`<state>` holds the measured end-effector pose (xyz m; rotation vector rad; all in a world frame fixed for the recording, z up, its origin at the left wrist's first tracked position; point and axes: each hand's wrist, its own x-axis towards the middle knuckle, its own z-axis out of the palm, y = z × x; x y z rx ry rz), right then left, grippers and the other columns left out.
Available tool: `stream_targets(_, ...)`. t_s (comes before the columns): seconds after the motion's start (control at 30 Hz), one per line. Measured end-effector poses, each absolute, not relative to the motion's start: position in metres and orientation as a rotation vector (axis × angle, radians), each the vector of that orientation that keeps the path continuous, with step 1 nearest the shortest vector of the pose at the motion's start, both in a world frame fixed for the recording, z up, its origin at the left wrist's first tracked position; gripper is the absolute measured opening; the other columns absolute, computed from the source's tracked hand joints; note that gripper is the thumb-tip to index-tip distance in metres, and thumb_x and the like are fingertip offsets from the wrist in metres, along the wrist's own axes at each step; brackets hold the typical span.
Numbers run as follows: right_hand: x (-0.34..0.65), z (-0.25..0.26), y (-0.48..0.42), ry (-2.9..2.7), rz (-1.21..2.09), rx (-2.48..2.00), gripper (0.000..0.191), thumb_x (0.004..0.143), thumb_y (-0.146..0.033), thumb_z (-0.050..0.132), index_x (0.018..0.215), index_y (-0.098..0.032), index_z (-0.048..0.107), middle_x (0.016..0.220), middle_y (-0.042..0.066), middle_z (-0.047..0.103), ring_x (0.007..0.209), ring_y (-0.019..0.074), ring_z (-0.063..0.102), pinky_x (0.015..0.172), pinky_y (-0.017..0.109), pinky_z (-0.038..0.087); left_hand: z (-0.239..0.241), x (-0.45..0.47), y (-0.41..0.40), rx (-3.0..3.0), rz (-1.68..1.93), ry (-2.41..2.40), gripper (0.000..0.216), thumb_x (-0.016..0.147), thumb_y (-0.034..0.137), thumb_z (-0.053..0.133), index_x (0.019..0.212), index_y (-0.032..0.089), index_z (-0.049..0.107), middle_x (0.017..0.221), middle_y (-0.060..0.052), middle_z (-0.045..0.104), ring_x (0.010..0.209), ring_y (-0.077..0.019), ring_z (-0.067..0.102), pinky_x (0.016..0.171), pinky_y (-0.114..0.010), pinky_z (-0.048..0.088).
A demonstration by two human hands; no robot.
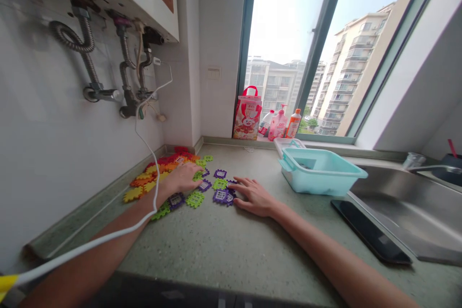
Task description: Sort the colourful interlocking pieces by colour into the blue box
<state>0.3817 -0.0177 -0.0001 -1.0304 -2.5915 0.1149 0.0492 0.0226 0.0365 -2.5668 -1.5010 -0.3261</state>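
Several flat plastic puzzle tiles lie on the grey-green countertop (224, 245) near the wall: a pile of red, orange and yellow tiles (159, 171), green tiles (195, 199) and purple tiles (221, 196). My left hand (182, 179) lies palm down on the tiles at the edge of the pile, fingers stretched towards a green one. Spread flat, my right hand (252, 196) touches the purple tiles with its fingertips. Neither hand has lifted a tile.
A teal plastic basin (319, 172) stands right of the hands, beside a steel sink (407, 202). A black phone (370, 231) lies at the sink's edge. A red bag (247, 118) and bottles (281, 124) stand on the windowsill. A white cable (144, 139) hangs over my left arm.
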Motion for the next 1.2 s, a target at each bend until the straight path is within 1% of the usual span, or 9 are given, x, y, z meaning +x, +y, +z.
stream_targets(0.17,0.383,-0.002,-0.017,-2.592,0.114,-0.981,0.045,0.103,-0.04,0.052,0.146,-0.031,0.059,0.155,0.011,0.055,0.14,0.031,0.053,0.114,0.054,0.042,0.04,0.042,0.028,-2.517,-0.278,-1.487,0.041,0.086,0.02,0.056,0.119,0.028,0.077,0.13,-0.008,0.072,0.122,-0.0302,0.062,0.115,-0.049,0.037)
stream_targets(0.27,0.384,-0.004,-0.015,-2.558,0.086,-1.008,0.041,0.102,-0.046,0.055,0.137,-0.026,0.064,0.152,0.013,0.057,0.137,0.0321,0.055,0.113,0.054,0.043,0.039,0.046,0.027,-2.536,-0.284,-1.47,0.034,0.092,0.026,0.052,0.113,0.028,0.079,0.137,-0.007,0.068,0.129,-0.0298,0.059,0.118,-0.052,0.034)
stream_targets(0.57,0.413,-0.001,-0.007,-2.468,-0.055,-1.156,0.027,0.098,-0.042,0.063,0.117,-0.024,0.071,0.136,0.012,0.067,0.122,0.0302,0.066,0.105,0.05,0.052,0.034,0.073,0.015,-2.803,-0.36,-1.249,0.039,0.099,0.05,0.056,0.126,0.029,0.074,0.147,-0.01,0.061,0.137,-0.0293,0.054,0.117,-0.044,0.038)
stream_targets(0.63,0.418,-0.001,-0.006,-2.441,-0.129,-1.157,0.026,0.097,-0.037,0.065,0.119,-0.024,0.071,0.14,0.013,0.065,0.124,0.0305,0.064,0.106,0.051,0.051,0.047,0.069,0.012,-2.861,-0.422,-1.296,0.042,0.1,0.051,0.053,0.128,0.027,0.072,0.139,-0.009,0.066,0.127,-0.0271,0.06,0.11,-0.039,0.044)
stream_targets(0.7,0.417,0.001,-0.01,-2.429,-0.171,-1.099,0.027,0.097,-0.032,0.065,0.122,-0.025,0.071,0.141,0.013,0.065,0.125,0.0301,0.064,0.106,0.051,0.051,0.064,0.057,0.01,-2.881,-0.434,-1.487,0.044,0.095,0.054,0.058,0.121,0.022,0.072,0.115,-0.007,0.074,0.103,-0.0237,0.069,0.092,-0.033,0.052)
stream_targets(0.77,0.41,0.006,-0.017,-2.447,-0.147,-0.98,0.026,0.098,-0.029,0.064,0.122,-0.025,0.071,0.14,0.012,0.066,0.124,0.0285,0.064,0.106,0.049,0.051,0.08,0.04,0.009,-2.905,-0.249,-1.736,0.049,0.08,0.059,0.073,0.107,0.019,0.074,0.091,-0.004,0.074,0.081,-0.0212,0.067,0.071,-0.028,0.05)
stream_targets(0.83,0.4,0.01,-0.026,-2.483,-0.09,-0.853,0.024,0.097,-0.032,0.066,0.12,-0.026,0.072,0.14,0.01,0.066,0.125,0.0278,0.063,0.107,0.048,0.05,0.089,0.025,0.006,-2.924,0.062,-1.918,0.056,0.062,0.06,0.085,0.1,0.019,0.075,0.083,-0.002,0.071,0.074,-0.0202,0.065,0.061,-0.026,0.044)
stream_targets(0.97,0.386,0.016,-0.038,-2.56,0.01,-0.732,0.036,0.089,-0.044,0.077,0.121,-0.027,0.072,0.132,0.01,0.071,0.123,0.0284,0.064,0.106,0.046,0.049,0.086,0.014,0.004,-2.891,0.315,-2.055,0.059,0.047,0.055,0.092,0.093,0.021,0.076,0.08,0.0,0.07,0.072,-0.0197,0.062,0.055,-0.026,0.037)
stream_targets(1.2,0.392,0.018,-0.035,-2.589,0.075,-0.781,0.033,0.09,-0.045,0.077,0.116,-0.024,0.074,0.106,0.008,0.077,0.103,0.0257,0.07,0.098,0.04,0.051,0.082,0.014,0.008,-3.019,0.203,-2.038,0.041,0.055,0.052,0.089,0.068,0.018,0.07,0.063,-0.001,0.063,0.061,-0.0171,0.054,0.052,-0.026,0.031)
